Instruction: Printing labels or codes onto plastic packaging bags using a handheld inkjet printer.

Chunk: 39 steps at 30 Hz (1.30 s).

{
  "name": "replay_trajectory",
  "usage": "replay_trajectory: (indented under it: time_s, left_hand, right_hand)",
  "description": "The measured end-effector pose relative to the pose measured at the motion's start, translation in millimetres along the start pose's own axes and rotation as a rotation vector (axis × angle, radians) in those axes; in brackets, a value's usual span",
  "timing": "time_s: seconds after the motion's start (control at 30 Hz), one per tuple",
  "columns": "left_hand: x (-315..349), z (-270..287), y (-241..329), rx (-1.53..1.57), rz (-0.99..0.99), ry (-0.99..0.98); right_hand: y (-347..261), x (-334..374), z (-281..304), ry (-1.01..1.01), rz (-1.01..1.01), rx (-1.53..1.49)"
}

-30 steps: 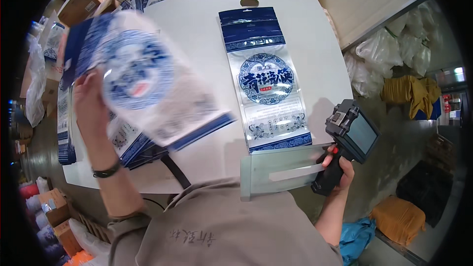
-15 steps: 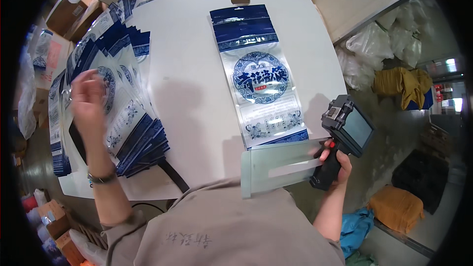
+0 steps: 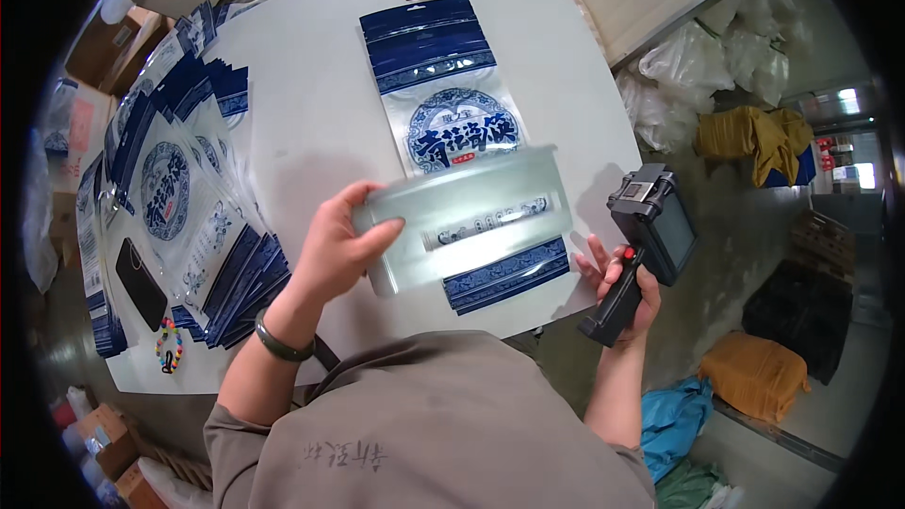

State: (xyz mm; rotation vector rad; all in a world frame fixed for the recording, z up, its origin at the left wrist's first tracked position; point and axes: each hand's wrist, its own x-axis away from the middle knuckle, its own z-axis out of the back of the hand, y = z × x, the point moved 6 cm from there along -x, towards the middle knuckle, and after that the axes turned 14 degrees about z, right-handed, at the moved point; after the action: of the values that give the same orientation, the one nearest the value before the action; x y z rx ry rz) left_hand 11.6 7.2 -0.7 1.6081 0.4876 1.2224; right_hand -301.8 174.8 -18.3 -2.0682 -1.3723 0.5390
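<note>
My left hand (image 3: 341,243) is closed on the left end of a translucent plastic template (image 3: 533,170) with a long rectangular slot. It lies across the lower half of a blue-and-white flat plastic pouch (image 3: 429,47) on the table; I cannot tell whether it touches the pouch. Part of the pouch's lower print shows through the slot. My right hand (image 3: 639,300) grips the black pistol handle of a handheld inkjet printer (image 3: 653,217) with a screen and a red button, past the table's right edge. Some right fingers stretch toward the template.
Overlapping pouches (image 3: 168,193) of the same kind cover the left side of the white table (image 3: 292,123). A black phone (image 3: 141,285) with a beaded strap (image 3: 170,344) rests on them. Clear bags (image 3: 683,75) and an orange sack (image 3: 754,375) sit to the right.
My left hand has come from the pouch pile to the template and grips it. The template has moved up over the pouch, away from my right hand. The phone is uncovered.
</note>
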Motion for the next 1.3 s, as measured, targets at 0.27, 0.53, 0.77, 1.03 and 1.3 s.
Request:
replay_trajectory:
  time_s: [0.27,0.53,0.77,1.03,1.3]
  left_hand:
    - [-15,0,5,-0.401,-0.036,0.194]
    - [-11,1,5,-0.639,-0.020,0.427]
    - [-11,3,5,-0.540,-0.027,0.422]
    - [-10,6,3,-0.456,-0.008,0.428]
    - [-8,1,4,-0.537,-0.016,0.455]
  right_hand:
    - [4,0,-3,0.013,-0.055,0.070]
    - [3,-1,-7,0.032,-0.049,0.039]
    - [2,0,-6,0.053,-0.062,0.071]
    - [2,-1,-6,0.065,-0.075,0.111]
    - [2,-1,-7,0.074,-0.087,0.104]
